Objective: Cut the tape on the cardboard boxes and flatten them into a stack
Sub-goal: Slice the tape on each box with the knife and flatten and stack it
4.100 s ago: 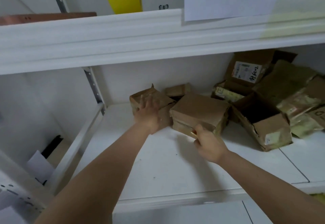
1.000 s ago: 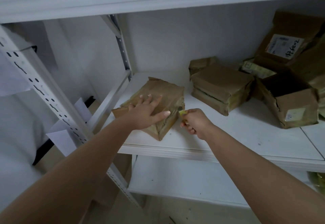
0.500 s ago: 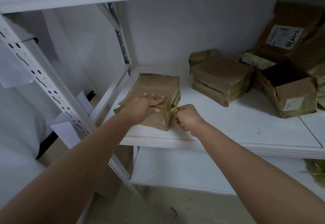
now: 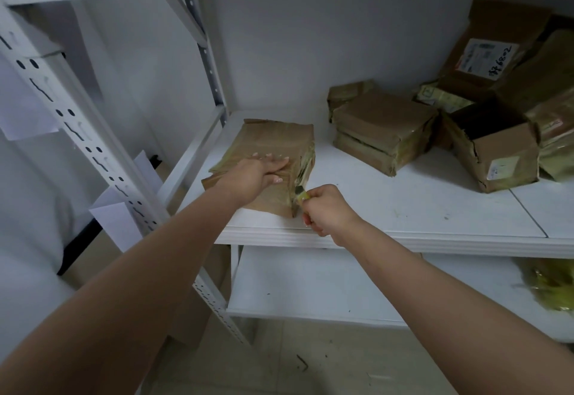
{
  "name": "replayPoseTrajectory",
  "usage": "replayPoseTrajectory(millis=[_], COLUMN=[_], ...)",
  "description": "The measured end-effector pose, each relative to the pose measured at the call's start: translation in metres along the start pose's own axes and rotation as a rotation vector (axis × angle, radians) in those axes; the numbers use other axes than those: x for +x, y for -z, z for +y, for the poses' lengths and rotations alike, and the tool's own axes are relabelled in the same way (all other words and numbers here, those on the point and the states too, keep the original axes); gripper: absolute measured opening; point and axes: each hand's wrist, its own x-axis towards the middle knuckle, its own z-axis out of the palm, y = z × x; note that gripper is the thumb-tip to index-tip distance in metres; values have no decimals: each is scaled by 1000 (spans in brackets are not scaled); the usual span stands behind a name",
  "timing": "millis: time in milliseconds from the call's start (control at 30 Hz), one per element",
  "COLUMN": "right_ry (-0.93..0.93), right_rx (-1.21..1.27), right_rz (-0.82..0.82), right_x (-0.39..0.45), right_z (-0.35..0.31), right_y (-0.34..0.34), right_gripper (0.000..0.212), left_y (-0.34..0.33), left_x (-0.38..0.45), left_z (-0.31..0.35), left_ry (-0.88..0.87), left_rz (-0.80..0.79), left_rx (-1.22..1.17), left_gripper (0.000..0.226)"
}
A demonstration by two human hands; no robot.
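Note:
A taped brown cardboard box [image 4: 273, 140] lies flat near the front left of the white shelf [image 4: 403, 208]. My left hand [image 4: 257, 174] presses down on its top with straight fingers. My right hand [image 4: 326, 211] grips a yellow utility knife [image 4: 300, 194], whose blade touches the taped right side of the box near its front corner. A second taped box [image 4: 382, 127] sits further back at the middle of the shelf.
An open box [image 4: 497, 152] and several more boxes, one with a shipping label [image 4: 487, 59], pile up at the right. A perforated white upright [image 4: 77, 134] stands at the left. A lower shelf [image 4: 310, 286] holds something yellow [image 4: 553, 289] at its right end.
My left hand pulled the box from the back to the shelf's front edge. The knife has come against the box's right side and slid toward the front corner.

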Motion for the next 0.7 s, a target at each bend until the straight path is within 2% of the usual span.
replayPoseTrajectory(millis=[167,267,300,433,533,700], right_ry=[-19,-8,28,298,405,468], right_rx=[12,-126,-182,-402,-720,-849], right_rz=[-42,-93,-75,166,236,290], right_x=[-16,-20,-20,-17,-17,-13], right_z=[3,5,8,25,35,43], right_y=[8,19,21,19,15,6], right_gripper=[16,17,16,15,22,22], left_y=[-3,-8,-10,-13,-11,-9], left_x=[-1,-1,0,-2,-5,-6], left_z=[-2,-2,-1,16,19,20], left_ry=[2,35,56,134,162,193], left_rz=[18,63,109,285,282,233], left_rx=[-4,6,46,415,467,481], left_gripper=[51,49,47,41,40,42])
